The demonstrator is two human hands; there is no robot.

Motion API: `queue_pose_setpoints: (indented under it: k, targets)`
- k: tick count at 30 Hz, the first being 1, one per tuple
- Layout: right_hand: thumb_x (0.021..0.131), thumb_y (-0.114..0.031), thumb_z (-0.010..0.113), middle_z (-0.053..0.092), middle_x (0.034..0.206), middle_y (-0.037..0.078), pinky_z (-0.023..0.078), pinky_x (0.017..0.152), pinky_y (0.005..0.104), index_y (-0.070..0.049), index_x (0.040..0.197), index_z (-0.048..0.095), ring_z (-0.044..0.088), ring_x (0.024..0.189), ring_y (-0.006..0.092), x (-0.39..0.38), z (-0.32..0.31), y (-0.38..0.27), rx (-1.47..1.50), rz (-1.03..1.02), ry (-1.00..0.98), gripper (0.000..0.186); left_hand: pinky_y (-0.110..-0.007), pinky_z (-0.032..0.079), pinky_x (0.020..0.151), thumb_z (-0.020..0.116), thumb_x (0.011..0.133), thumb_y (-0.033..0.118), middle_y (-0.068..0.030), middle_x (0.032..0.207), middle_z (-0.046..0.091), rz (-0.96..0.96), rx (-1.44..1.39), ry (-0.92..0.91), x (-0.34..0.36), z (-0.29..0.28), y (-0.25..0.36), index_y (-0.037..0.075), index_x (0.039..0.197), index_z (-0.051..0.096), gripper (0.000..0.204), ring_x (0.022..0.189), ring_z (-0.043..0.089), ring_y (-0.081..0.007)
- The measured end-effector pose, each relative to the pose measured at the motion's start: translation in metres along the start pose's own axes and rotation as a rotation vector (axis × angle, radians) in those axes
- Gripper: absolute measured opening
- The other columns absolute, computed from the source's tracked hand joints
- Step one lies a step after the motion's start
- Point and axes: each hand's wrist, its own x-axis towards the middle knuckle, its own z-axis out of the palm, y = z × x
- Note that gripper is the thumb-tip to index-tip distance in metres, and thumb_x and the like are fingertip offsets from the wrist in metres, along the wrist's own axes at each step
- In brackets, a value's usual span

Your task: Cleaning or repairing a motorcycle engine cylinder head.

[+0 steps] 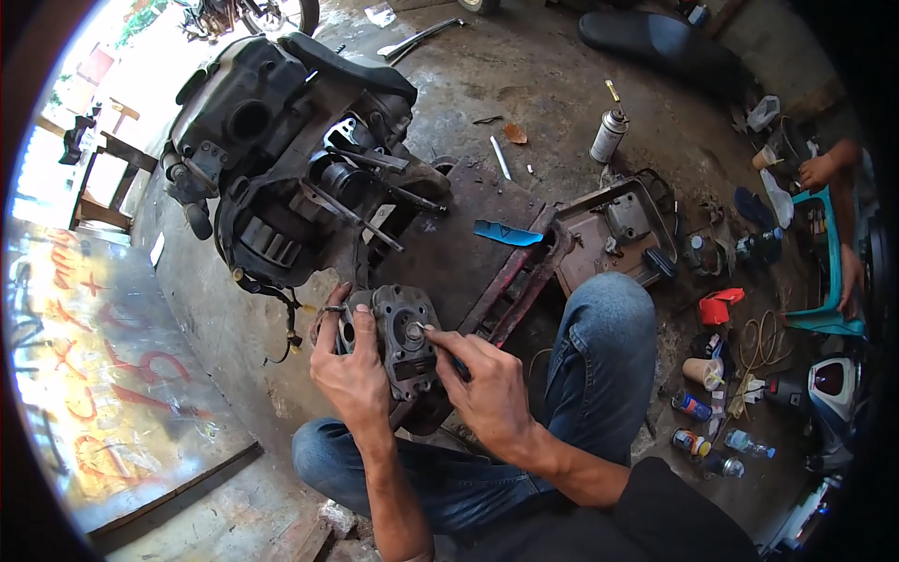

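My left hand (349, 379) grips the left side of a grey metal cylinder head (398, 311), with fingers along its edge. My right hand (482, 393) is closed at the head's round recess, its fingertips on or beside a valve face; whatever is in those fingers is too small to make out. Above and left, a dark engine block (243, 112) with protruding studs and an exposed cylinder lies on its side. A rusty metal plate (478, 197) sits behind the cylinder head, with a blue strip (506, 232) on it.
A tray of parts (581, 267), a spray can (609, 136) and several bottles and cups (702, 373) lie rightward. A co-worker's hands (819, 170) are by a teal plastic stool (810, 318). A painted board (140, 393) is at left, a black seat (655, 42) behind.
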Motion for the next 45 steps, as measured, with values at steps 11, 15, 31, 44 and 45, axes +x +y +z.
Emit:
queue_pose_setpoints:
  k: [11, 15, 31, 44, 45]
  targets:
    - [0.099, 0.001, 0.074, 0.072, 0.092, 0.019, 0.056, 0.07, 0.0441, -0.004, 0.127, 0.077, 0.074, 0.078, 0.0364, -0.012, -0.004, -0.003, -0.018, 0.025, -0.024, 0.029, -0.032, 0.056, 0.091, 0.071, 0.11, 0.021, -0.0126, 0.104, 0.078, 0.119, 0.055, 0.044, 0.001, -0.001, -0.007, 0.0, 0.14, 0.074, 0.037, 0.098, 0.068, -0.0149]
    - [0.102, -0.007, 0.073, 0.069, 0.091, 0.017, 0.058, 0.066, 0.0468, -0.008, 0.132, 0.076, 0.072, 0.075, 0.0384, -0.004, 0.0, 0.003, -0.01, -0.042, 0.012, 0.03, -0.038, 0.053, 0.102, 0.072, 0.107, 0.021, -0.0178, 0.118, 0.077, -0.001, -0.006, 0.0, 0.0, -0.001, 0.003, 0.0, 0.138, 0.075, 0.037, 0.111, 0.069, -0.0246]
    - [0.101, -0.006, 0.074, 0.072, 0.09, 0.018, 0.058, 0.07, 0.046, -0.007, 0.128, 0.076, 0.074, 0.079, 0.039, 0.002, -0.005, 0.008, 0.03, -0.027, -0.005, 0.027, -0.034, 0.056, 0.094, 0.071, 0.11, 0.024, -0.0144, 0.108, 0.078, 0.038, 0.022, 0.005, 0.003, -0.002, -0.003, -0.001, 0.138, 0.075, 0.037, 0.1, 0.068, -0.0166]
    - [0.102, -0.015, 0.074, 0.08, 0.098, 0.022, 0.061, 0.074, 0.0418, -0.007, 0.127, 0.079, 0.08, 0.079, 0.0344, 0.027, -0.033, 0.003, 0.125, 0.241, -0.279, 0.027, -0.033, 0.057, 0.088, 0.071, 0.11, 0.024, -0.0121, 0.103, 0.077, 0.101, 0.077, 0.031, 0.0, -0.004, -0.009, 0.0, 0.138, 0.075, 0.037, 0.095, 0.068, -0.0148]
    - [0.102, -0.015, 0.074, 0.08, 0.098, 0.022, 0.061, 0.073, 0.0415, -0.008, 0.128, 0.079, 0.08, 0.077, 0.0332, 0.029, -0.034, 0.004, 0.142, 0.318, -0.325, 0.027, -0.033, 0.057, 0.088, 0.071, 0.11, 0.024, -0.0117, 0.103, 0.077, 0.069, 0.06, 0.022, 0.0, -0.004, -0.008, 0.0, 0.138, 0.075, 0.037, 0.095, 0.068, -0.0148]
